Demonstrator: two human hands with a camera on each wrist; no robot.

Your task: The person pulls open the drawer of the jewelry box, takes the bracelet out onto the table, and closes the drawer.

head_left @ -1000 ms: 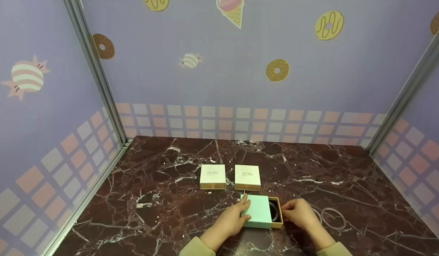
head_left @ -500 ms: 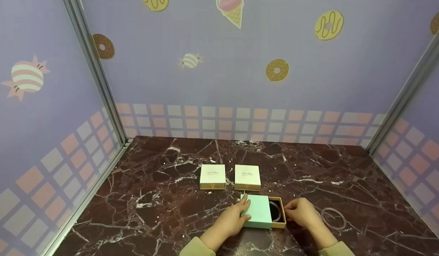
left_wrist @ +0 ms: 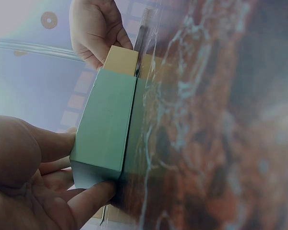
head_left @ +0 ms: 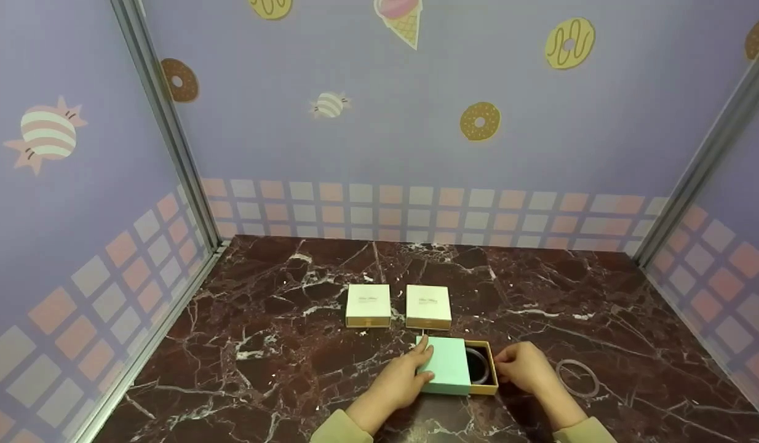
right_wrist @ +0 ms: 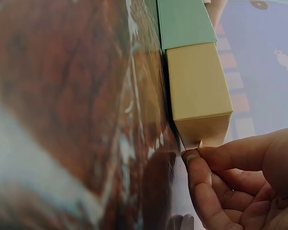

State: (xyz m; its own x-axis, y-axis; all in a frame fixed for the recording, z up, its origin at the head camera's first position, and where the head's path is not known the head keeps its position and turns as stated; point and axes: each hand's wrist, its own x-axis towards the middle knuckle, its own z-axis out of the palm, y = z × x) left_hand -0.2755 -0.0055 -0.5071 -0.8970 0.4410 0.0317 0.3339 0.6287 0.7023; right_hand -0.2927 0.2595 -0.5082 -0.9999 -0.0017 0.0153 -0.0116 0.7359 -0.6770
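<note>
A mint-green drawer box (head_left: 444, 366) lies on the table, its yellow drawer (head_left: 485, 389) partly out of the sleeve to the right. Inside the drawer's dark interior shows a greyish bangle (head_left: 485, 369), partly covered by the sleeve. My left hand (head_left: 399, 380) grips the sleeve's left end, thumb and fingers on opposite sides in the left wrist view. At the drawer's outer end, my right hand (head_left: 526, 368) pinches a small pull tab (right_wrist: 200, 144) between thumb and index finger. A second, pale bangle (head_left: 595, 384) lies flat right of that hand.
Two cream boxes (head_left: 368, 304) with printed lids stand side by side behind the green box. The dark red marbled table (head_left: 281, 394) is enclosed by patterned lilac walls (head_left: 392, 147) at back and sides.
The yellow drawer has slid farther right out of the green sleeve, showing more of the bangle inside. My right hand has moved slightly right with it; my left hand has stayed in place.
</note>
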